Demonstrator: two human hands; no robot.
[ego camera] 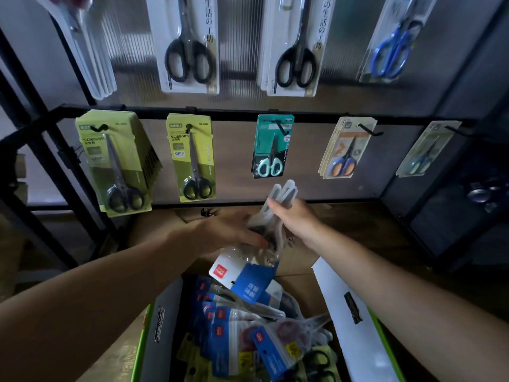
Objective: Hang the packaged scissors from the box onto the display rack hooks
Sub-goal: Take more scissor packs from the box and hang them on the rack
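From my head view, my right hand (pixel 293 219) was closed around a small bunch of clear packaged scissors (pixel 281 199), fingers wrapped about the middle, their pale ends sticking up and away from me toward the rack. My left hand (pixel 234 230) lay just left of it, fingers curled loosely on the lower end of the same bunch, where a blue and white header card (pixel 242 277) hung down toward the box (pixel 154 326); how firmly that hand gripped I could not tell. The box sat open near me, below both arms, heaped with more blue-carded packs (pixel 228 326). The bunch's long axis ran near to far, tilted upward, so the hanging holes in the cards seemed to be at the near, lower end, away from the hooks. On the far rail, the teal scissors pack (pixel 271 146) hung on its hook (pixel 282 129) almost straight beyond my right hand, with the orange-handled pack (pixel 345 148) to the right and the green packs (pixel 191 158) to the left. I judged the right hand nearer to the rail, and that the bunch wanted turning end for end before any card met a hook.
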